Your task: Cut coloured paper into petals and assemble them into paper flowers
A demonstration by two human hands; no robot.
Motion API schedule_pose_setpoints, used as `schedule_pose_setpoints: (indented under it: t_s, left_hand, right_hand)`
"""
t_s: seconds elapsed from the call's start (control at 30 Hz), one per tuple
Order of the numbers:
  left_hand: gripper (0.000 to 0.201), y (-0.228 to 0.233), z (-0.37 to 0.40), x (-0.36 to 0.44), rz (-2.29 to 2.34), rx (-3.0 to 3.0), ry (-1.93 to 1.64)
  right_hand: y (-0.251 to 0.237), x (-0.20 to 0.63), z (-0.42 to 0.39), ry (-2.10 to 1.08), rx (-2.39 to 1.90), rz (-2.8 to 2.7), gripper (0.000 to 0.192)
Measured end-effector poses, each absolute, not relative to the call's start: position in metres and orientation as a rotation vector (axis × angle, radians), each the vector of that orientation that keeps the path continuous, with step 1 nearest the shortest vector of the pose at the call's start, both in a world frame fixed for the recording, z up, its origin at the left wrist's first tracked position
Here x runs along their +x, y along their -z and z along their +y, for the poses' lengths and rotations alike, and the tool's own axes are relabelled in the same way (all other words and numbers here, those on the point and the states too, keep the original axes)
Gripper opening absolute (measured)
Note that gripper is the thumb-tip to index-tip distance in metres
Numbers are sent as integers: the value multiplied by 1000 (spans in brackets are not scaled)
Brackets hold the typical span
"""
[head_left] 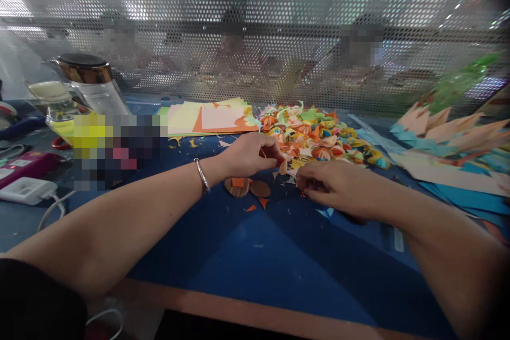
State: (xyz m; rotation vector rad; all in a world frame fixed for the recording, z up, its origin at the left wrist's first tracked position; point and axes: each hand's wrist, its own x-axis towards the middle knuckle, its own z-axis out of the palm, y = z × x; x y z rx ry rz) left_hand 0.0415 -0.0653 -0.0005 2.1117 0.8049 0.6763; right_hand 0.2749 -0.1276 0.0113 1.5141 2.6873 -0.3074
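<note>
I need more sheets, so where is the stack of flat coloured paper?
The paper stack lies at the back of the blue table, beyond the left hand, just left of the pile of folded pieces.

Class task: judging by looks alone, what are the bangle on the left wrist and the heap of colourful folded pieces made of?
Bangle: probably metal, silvery and polished, as it glints. Heap of folded pieces: likely thin matte coloured paper, with sharp creases and scattered offcuts.

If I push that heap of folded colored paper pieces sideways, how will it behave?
The heap of folded paper pieces looks light and loose, so it would probably scatter rather than slide whole. The pieces seem thin and crushable. They lie flat on the blue mat, so rolling seems unlikely.
</note>
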Motion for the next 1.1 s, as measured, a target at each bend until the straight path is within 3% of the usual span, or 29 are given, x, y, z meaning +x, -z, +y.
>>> schedule_pose_setpoints:
  t_s: [0.23, 0.4, 0.7, 1.1]
  left_hand:
    - [6, 0, -65, 42, 787, 2106, -684]
    - [4, 1, -65, 43, 792, 2038, -721]
    - [6, 1, -71, 48, 726, 1846, -714]
    - [6, 2, -67, 46, 750, 1908, -722]
  right_hand:
    - [-18, 274, -131, 531, 1659, 2684, 8]
    - [-23, 280, -129, 714, 1689, 2832, 21]
    - [-22, 284, -126, 671, 1845, 3046, 29]
    - [-24, 275, -136, 795, 1729, 2467, 20]
